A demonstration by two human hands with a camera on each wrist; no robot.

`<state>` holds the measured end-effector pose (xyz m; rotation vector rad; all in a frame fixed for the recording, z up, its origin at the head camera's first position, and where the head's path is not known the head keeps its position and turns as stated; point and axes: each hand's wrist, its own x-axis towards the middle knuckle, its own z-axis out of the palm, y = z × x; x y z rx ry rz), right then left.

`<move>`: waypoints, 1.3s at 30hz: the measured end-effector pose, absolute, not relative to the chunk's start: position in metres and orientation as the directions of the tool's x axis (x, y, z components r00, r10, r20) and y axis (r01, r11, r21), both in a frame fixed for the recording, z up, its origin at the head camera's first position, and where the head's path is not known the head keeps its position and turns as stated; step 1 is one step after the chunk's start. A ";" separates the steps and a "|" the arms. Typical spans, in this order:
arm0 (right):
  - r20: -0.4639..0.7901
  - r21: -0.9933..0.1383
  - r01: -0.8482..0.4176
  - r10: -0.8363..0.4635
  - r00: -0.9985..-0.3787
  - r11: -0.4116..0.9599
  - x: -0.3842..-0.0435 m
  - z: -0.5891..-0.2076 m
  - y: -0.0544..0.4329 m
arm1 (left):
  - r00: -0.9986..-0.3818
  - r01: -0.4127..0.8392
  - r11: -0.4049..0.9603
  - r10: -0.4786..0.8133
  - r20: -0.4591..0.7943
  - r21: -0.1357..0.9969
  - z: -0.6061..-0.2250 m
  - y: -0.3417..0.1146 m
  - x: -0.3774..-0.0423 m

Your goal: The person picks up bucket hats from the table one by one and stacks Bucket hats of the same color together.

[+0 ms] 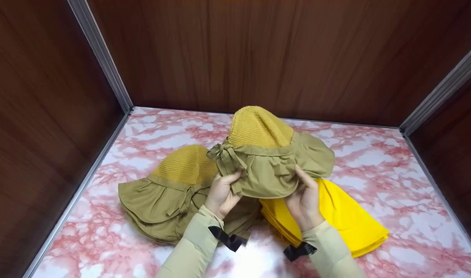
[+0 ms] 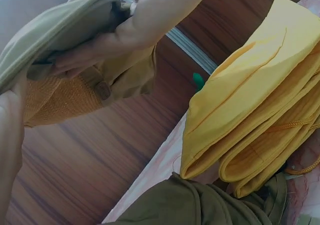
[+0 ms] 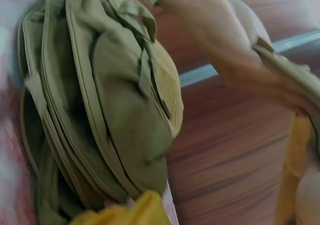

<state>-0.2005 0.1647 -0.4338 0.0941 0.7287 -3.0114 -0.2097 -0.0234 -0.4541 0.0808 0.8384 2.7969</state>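
Both hands hold a sun hat (image 1: 272, 170) up by its brim, with its mustard knitted crown pointing up and away. The hat has a gathered olive fabric brim and a tied bow (image 1: 224, 152) on its left side. My left hand (image 1: 223, 195) pinches the brim near the bow, thumb on top. On the other side, my right hand (image 1: 305, 199) grips the brim with its thumb over the cloth and its fingers beneath. In the left wrist view the brim's underside (image 2: 75, 35) shows between the hands.
Left of the held hat lies a stack of similar olive hats (image 1: 162, 204), its layered brims (image 3: 75, 110) visible in the right wrist view. Bright yellow hats (image 1: 347, 220) lie stacked at the right, partly behind the right hand. Brown wood-grain panels (image 1: 258, 58) enclose the pink-and-white marbled table (image 1: 421, 216).
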 end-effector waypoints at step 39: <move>-0.054 -0.357 -0.067 0.093 -0.994 -0.932 -0.193 -0.441 0.158 | -0.971 -0.224 -0.869 0.239 -0.022 0.440 -0.454 -0.028 -0.200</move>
